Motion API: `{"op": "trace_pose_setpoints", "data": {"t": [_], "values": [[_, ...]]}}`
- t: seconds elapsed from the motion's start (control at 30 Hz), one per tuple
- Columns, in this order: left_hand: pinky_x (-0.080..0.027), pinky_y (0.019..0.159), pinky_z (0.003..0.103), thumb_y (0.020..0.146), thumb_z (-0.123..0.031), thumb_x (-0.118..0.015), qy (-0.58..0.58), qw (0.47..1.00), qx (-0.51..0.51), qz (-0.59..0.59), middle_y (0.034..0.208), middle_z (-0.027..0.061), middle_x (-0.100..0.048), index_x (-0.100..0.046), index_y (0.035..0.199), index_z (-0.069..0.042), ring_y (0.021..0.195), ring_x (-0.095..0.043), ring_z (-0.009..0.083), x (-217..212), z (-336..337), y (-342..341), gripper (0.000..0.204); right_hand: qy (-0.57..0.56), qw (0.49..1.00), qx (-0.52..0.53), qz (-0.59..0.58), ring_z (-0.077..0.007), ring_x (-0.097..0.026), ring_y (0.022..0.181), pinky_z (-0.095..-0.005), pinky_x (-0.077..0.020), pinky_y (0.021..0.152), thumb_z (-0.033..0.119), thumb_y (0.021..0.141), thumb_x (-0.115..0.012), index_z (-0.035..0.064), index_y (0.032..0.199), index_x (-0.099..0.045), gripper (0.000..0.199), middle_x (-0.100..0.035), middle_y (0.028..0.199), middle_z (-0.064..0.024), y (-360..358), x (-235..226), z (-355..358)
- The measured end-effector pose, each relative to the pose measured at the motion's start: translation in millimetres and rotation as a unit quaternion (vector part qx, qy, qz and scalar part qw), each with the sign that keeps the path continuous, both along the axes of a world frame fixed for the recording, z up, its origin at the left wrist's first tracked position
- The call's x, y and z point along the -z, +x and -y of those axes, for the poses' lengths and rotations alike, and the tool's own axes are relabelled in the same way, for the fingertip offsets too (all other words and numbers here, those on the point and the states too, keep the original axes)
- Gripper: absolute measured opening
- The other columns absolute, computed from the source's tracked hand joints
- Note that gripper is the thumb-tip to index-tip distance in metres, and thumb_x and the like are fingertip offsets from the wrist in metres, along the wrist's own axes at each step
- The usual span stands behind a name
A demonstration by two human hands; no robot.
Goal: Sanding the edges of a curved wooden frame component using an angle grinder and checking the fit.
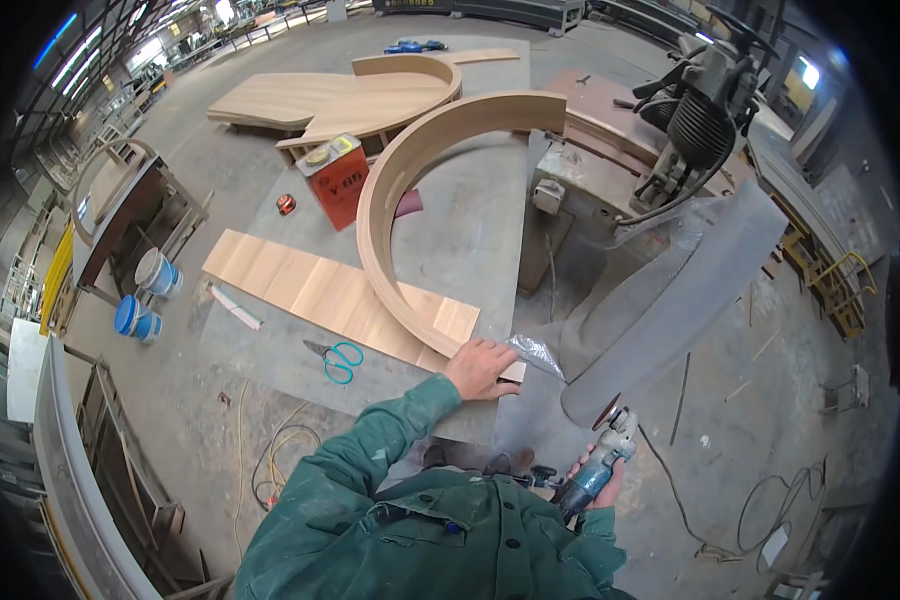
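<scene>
My left hand (482, 368) grips the near end of a curved wooden band (378, 215), its fingers lying over the top edge. The band stands on edge in a wide arc, with its near part above a flat jointed wooden board (315, 285). Low on the right, my right hand (610, 483) is closed round the body of a teal angle grinder (592, 472). The grinder's reddish-brown disc (607, 411) points up, close to the lower end of a grey wrapping roll (670, 310). Teal-handled scissors (342, 365) lie left of my left hand.
On the grey work table (460, 230) are a red tin (338, 188) and a small red tape measure (286, 204). Beyond lies a large wooden panel (300, 100). A heavy machine (695, 125) stands far right, blue-labelled buckets (138, 318) left. Cables (770, 510) trail across the floor.
</scene>
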State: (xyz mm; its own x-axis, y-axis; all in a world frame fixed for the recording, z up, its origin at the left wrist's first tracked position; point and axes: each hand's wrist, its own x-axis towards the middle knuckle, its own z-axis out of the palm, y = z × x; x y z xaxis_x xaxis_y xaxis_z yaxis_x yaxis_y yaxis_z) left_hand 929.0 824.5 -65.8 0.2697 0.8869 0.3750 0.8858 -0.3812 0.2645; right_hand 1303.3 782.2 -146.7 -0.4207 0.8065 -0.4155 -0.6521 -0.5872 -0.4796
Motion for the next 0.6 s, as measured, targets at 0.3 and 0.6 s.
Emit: {"op": "trace_pose_setpoints", "data": {"t": [0.3, 0.6], "values": [[-0.05, 0.068, 0.041, 0.078, -0.056, -0.074, 0.032, 0.999, -0.034, 0.017, 0.083, 0.0092, -0.061, -0.062, 0.094, -0.008, 0.077, -0.063, 0.0304, -14, 5, -3, 0.053, 0.079, 0.995, 0.026, -0.06, -0.0334, -0.062, 0.085, -0.0513, -0.0521, 0.074, 0.061, 0.089, -0.058, 0.0079, 0.126, -0.051, 0.065, -0.06, 0.101, -0.0133, 14, -6, 5], [-0.052, 0.062, 0.04, 0.074, -0.056, -0.078, 0.124, 0.988, -0.04, 0.086, 0.08, 0.0135, -0.065, -0.068, 0.096, -0.006, 0.073, -0.066, 0.0345, -80, -6, -48, 0.056, 0.022, 0.999, 0.006, -0.04, -0.035, -0.064, 0.08, -0.0511, -0.0531, 0.074, 0.054, 0.09, -0.059, 0.0078, 0.129, -0.051, 0.061, -0.063, 0.096, -0.0154, 3, -9, -9]]}}
